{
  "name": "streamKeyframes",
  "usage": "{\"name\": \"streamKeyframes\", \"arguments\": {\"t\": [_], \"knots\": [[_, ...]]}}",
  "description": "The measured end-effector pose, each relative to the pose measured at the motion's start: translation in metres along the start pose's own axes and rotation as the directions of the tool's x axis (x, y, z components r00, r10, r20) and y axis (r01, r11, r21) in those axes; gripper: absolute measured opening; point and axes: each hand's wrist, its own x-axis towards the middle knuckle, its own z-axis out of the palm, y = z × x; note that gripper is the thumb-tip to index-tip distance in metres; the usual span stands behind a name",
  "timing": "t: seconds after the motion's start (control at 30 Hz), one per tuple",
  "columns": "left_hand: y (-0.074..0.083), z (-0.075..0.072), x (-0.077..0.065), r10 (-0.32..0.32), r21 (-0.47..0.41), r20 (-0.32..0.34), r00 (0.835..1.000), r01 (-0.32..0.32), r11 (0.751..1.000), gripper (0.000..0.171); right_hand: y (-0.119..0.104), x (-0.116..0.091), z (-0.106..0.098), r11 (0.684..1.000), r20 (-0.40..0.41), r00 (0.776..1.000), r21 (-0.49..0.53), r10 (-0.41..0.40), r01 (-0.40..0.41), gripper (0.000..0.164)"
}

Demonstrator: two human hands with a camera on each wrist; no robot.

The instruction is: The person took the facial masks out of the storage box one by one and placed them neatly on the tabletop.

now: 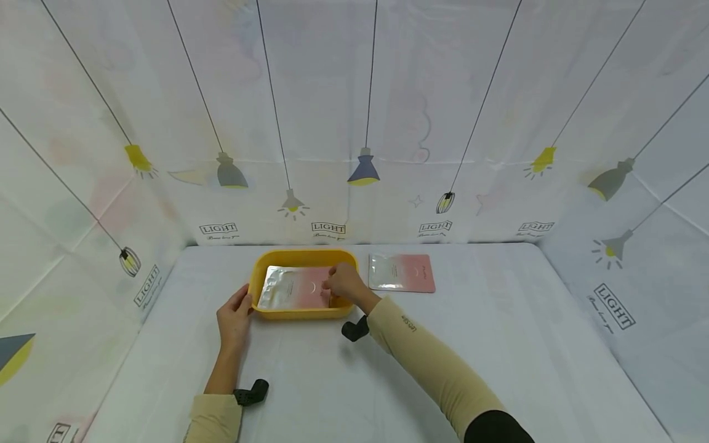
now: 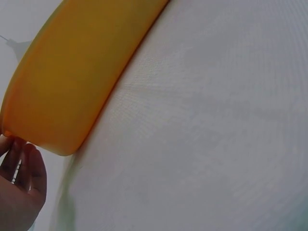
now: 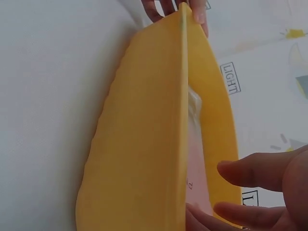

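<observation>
Packet [image 1: 296,288], glossy silver and pink

A booth-like setting: lamp-printed sheets [image 1: 324,111] around a table [image 1: 515,332].

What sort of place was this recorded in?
Probably an improvised recording booth: a white fabric-like backdrop printed with hanging lamps encloses three sides of a white cloth-covered table, and small black wrist-worn cameras are visible.

soft, even light over the white cloth [image 1: 310,381], shadows faint
from where i stand: glare on l. pkt [image 1: 296,288] & r. pkt [image 1: 401,272], pale shadow under r. sleeve [image 1: 437,363]; wrist views dimmer, greyish, l. one hazy w/ fine ripple; head view stretched twd edges.
</observation>
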Motion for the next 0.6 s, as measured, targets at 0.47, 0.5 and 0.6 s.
{"name": "streamKeyframes", "arguments": {"t": [0.47, 0.5, 0.6], "knots": [[0.003, 0.003, -0.002, 0.006, -0.003, 0.003, 1.0, -0.006, 1.0, 0.042, 0.011, 0.011, 0.009, 0.954, -0.085, 0.996, 0.298, 0.01, 0.016, 0.028], [0.003, 0.003, -0.003, 0.007, 0.002, 0.002, 1.0, -0.007, 1.0, 0.042, 0.01, 0.01, 0.01, 0.956, -0.07, 0.998, 0.293, 0.001, 0.019, 0.031], [0.002, 0.002, -0.002, 0.002, 0.005, -0.004, 1.0, -0.002, 1.0, 0.042, 0.008, 0.009, 0.012, 0.963, -0.034, 0.999, 0.264, -0.043, 0.05, 0.041]]}}
